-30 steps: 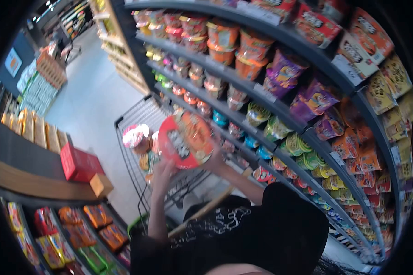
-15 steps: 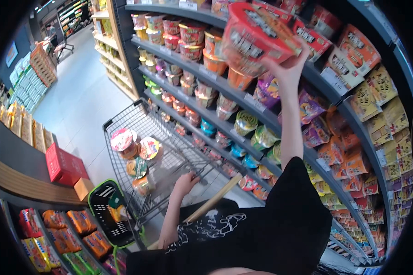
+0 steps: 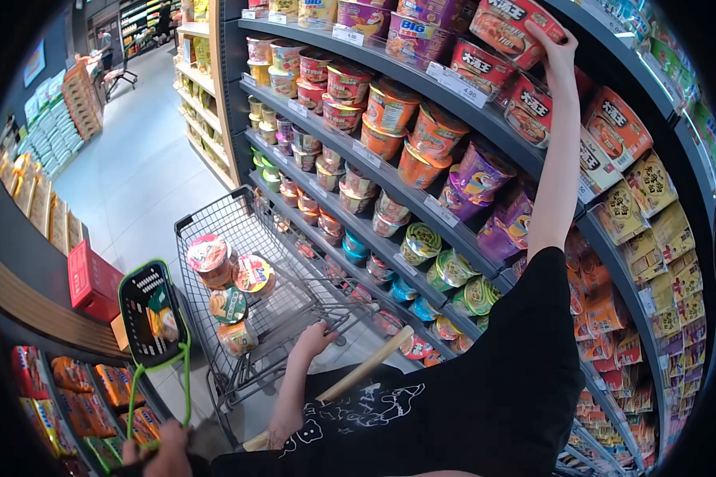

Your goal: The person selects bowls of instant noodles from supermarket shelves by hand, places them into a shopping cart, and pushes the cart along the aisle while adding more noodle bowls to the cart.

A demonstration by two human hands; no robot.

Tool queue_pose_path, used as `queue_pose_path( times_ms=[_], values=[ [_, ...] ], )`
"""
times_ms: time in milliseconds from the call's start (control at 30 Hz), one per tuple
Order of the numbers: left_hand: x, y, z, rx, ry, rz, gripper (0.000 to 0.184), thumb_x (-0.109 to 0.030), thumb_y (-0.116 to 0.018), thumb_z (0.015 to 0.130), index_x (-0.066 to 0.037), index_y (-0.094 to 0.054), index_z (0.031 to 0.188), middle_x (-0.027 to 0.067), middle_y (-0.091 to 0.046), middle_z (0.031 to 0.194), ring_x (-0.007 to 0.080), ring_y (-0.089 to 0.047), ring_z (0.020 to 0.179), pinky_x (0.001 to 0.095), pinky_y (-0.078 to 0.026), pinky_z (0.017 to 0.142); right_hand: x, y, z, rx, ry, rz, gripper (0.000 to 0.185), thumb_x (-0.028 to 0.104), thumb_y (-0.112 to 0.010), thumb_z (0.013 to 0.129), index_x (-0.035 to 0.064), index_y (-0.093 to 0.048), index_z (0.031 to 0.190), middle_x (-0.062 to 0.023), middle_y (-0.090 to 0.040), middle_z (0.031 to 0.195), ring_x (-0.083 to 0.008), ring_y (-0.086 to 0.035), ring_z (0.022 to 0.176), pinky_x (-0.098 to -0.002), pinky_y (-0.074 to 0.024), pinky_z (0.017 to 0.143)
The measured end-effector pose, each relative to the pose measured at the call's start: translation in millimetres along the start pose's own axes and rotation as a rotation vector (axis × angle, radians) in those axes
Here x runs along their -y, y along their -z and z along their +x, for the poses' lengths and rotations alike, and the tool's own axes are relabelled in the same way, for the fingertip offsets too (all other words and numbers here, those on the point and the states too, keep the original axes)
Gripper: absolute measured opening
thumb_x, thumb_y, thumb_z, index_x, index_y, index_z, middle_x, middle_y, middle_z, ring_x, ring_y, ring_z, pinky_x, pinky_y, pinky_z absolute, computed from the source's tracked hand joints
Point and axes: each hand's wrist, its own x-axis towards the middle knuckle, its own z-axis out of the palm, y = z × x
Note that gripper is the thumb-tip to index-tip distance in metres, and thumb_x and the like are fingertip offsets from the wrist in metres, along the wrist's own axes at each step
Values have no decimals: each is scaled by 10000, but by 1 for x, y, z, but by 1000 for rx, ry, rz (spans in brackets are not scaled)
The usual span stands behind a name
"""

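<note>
At the top shelf, my right hand (image 3: 555, 44) is closed over the right end of a red instant noodle bowl (image 3: 511, 33). The bowl sits above similar red packs (image 3: 482, 70), its printed side facing me. My left hand (image 3: 316, 340) is curled at the near end of a wire shopping cart (image 3: 256, 208), fingers wrapped on its handle, which the hand partly hides. Inside the cart are several noodle bowls: a pink-and-white one (image 3: 209, 258), a yellow-and-red one (image 3: 254, 275), a green-lidded one (image 3: 228, 304) and an orange one (image 3: 237, 338).
Curved shelves (image 3: 422, 187) of noodle cups and packets line my right side. At lower left, another person's hand (image 3: 167, 453) is by the green handle of a black basket (image 3: 127, 306). A red box (image 3: 94, 280) stands near the aisle floor (image 3: 139, 179).
My right hand has moved the red noodle bowl up and away, onto the top shelf. The other person's hand has come into view at lower left. My left hand stays by the cart handle.
</note>
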Motion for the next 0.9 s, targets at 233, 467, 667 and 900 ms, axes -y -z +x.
queue_pose_path(
  times_ms=[233, 467, 667, 900],
  values=[
    [0, 1, 2, 46, 3, -27, 389, -326, -567, 730, -12, -562, 961, 196, -577, 894, 310, -549, 875, 362, -431, 755, 5, -22, 30, -31, -29, -191, 955, 215, -787, 497, -41, -192, 1198, -168, -421, 1098, -237, -438, 1008, -295, -385, 852],
    [-3, 3, -2, 19, 20, -57, 372, -303, -575, 728, 0, -561, 943, 190, -583, 877, 308, -557, 854, 356, -435, 740, -65, 4, 53, 122, -188, -216, 921, 256, -767, 546, -21, -191, 1209, -128, -435, 1030, -174, -456, 869, -285, -411, 726],
    [-3, 1, -2, 14, 7, -68, 325, -270, -580, 715, 8, -570, 883, 186, -586, 843, 313, -562, 816, 362, -436, 714, -92, 15, 63, 259, -315, -220, 1038, 327, -761, 563, 29, -50, 1258, -94, -458, 925, -128, -493, 690, -278, -434, 601],
    [1, -3, 4, -17, -43, -31, 329, -293, -580, 699, 5, -568, 836, 203, -575, 791, 337, -551, 783, 383, -430, 690, -109, 16, 68, 28, -75, -432, 1017, 315, -778, 535, -54, -126, 1222, -160, -420, 1084, -185, -471, 929, -285, -410, 762]
  ],
)
